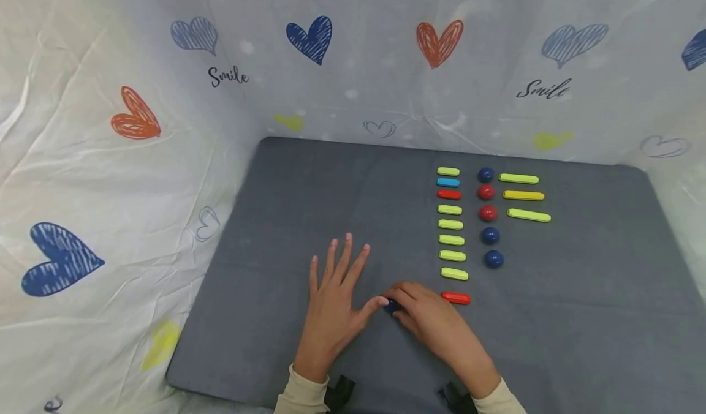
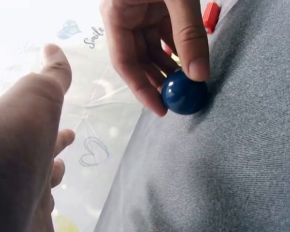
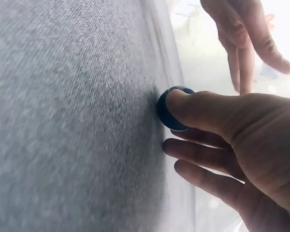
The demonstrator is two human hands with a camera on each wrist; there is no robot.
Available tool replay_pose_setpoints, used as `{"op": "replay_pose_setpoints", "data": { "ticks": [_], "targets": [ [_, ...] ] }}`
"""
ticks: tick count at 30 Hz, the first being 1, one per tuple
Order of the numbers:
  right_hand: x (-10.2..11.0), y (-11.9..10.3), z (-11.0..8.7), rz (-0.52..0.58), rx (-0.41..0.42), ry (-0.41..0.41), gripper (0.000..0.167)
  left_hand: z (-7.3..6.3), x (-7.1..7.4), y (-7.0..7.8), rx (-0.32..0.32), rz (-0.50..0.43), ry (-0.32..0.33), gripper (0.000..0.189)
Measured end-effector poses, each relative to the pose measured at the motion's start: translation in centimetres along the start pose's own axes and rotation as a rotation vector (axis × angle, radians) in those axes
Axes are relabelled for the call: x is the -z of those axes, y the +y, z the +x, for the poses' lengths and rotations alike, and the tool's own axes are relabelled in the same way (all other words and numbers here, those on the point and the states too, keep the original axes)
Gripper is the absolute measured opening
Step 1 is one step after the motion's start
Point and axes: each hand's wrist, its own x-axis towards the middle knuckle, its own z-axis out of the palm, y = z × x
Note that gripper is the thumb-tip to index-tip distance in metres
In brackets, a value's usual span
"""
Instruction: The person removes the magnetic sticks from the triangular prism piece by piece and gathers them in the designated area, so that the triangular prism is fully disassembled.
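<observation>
A glossy dark blue ball is pinched between the thumb and fingers of my right hand, low over the grey tabletop. The left wrist view shows the same blue ball close to the cloth; whether it touches is hard to tell. To its left, my left hand has its fingers straight and spread and holds nothing. Its thumb tip comes near the ball in the head view, but both wrist views show them apart. A short red stick lies just beyond my right hand, at the near end of a column of short sticks.
The column holds several yellow-green sticks, a blue stick and another red stick. Beside it runs a line of blue balls and red balls. Three longer yellowish sticks lie further right. Heart-printed cloth hangs behind the table.
</observation>
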Motion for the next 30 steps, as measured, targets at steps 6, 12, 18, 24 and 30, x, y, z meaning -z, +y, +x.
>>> {"op": "replay_pose_setpoints", "data": {
  "ticks": [6, 12, 18, 24, 30],
  "targets": [
    [1.0, 0.7, -1.7, 0.044, -0.024, 0.013, 0.045, -0.1, -0.1, 0.1, -0.003, 0.02, -0.017, 0.1],
    [3.5, 2.6, -4.1, 0.027, -0.099, 0.133, 0.045, 0.0, -0.3, 0.2, -0.004, 0.031, -0.028, 0.104],
    [5.2, 5.6, -6.3, -0.018, -0.291, 0.2, 0.048, 0.2, -0.5, 0.3, -0.001, 0.033, -0.034, 0.104],
    [5.4, 8.3, -7.9, -0.045, -0.369, 0.269, 0.048, 0.2, -0.6, 0.5, 0.004, 0.04, -0.043, 0.105],
    [5.4, 9.2, -8.7, -0.053, -0.427, 0.262, 0.046, 0.4, -0.6, 0.5, 0.01, 0.043, -0.046, 0.106]
  ]
}}
